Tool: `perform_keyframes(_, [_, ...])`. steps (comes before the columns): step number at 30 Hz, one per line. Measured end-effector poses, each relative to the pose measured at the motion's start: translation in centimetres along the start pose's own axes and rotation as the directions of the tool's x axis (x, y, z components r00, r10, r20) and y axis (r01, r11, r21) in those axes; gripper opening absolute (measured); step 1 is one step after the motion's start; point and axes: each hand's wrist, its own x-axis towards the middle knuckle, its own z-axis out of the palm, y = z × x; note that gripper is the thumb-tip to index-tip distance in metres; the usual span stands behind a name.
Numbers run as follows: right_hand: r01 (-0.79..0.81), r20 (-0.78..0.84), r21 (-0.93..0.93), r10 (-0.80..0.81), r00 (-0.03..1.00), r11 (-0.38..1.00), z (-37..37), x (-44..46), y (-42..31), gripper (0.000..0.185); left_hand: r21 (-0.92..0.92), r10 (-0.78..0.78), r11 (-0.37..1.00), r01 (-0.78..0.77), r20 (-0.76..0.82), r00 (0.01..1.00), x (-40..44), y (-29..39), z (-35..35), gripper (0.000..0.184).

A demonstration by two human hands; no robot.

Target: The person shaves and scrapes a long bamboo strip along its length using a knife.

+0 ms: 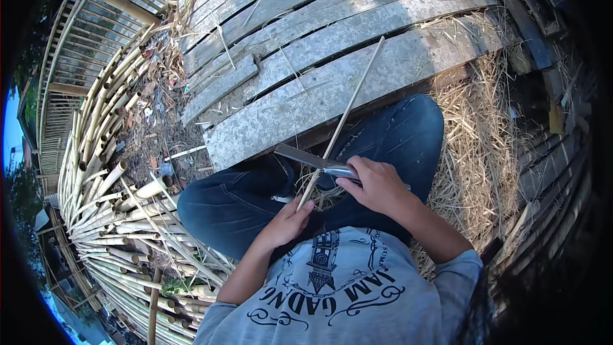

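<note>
My left hand (290,223) is closed around the lower end of a thin bamboo stick (350,103), thumb lying along it. The stick slants up and away from my lap, and its far part passes over the wooden planks. In my right hand (377,185) is a knife (300,155), gripped by its silvery handle. Its broad dark blade points left and lies across the stick, a little above my left hand. The blade appears to touch the stick. Both hands are over my crossed legs in blue jeans.
A platform of weathered planks (281,118) with gaps spreads before me, a loose short board (220,89) on it. Bamboo poles (128,243) are piled at left, near a bamboo fence (96,38). Straw-like shavings (476,147) cover the ground at right.
</note>
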Motion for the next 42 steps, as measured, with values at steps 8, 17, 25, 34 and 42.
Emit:
perform_keyframes(8, [0.01,-0.049,-0.336,-0.028,0.998,0.942,-2.3,2.3,2.3,0.038,0.223,0.218,0.952,-0.21,-0.013,0.976,-0.3,-0.7,-0.1,0.024])
perform_keyframes(17, [0.154,0.03,-0.373,-0.154,0.988,0.915,-2.8,2.0,2.3,0.039,0.167,0.074,0.983,-0.071,-0.012,0.997,-2.7,0.5,-0.4,0.028])
perform_keyframes(25, [-0.297,0.04,0.163,0.295,0.955,0.941,-4.6,4.2,3.8,0.046,0.325,0.145,0.937,-0.127,-0.033,0.989,-3.4,-1.1,-0.9,0.03])
perform_keyframes(34, [-0.573,0.283,0.555,0.511,0.812,0.603,-7.6,6.2,6.7,0.053,0.43,0.197,0.895,-0.117,-0.146,0.969,-4.2,-1.4,-0.2,0.028])
perform_keyframes(42, [-0.677,0.449,0.49,0.507,0.736,0.549,-7.0,4.5,4.6,0.054,0.602,0.262,0.798,-0.023,-0.312,0.913,-4.0,-1.6,1.1,0.028])
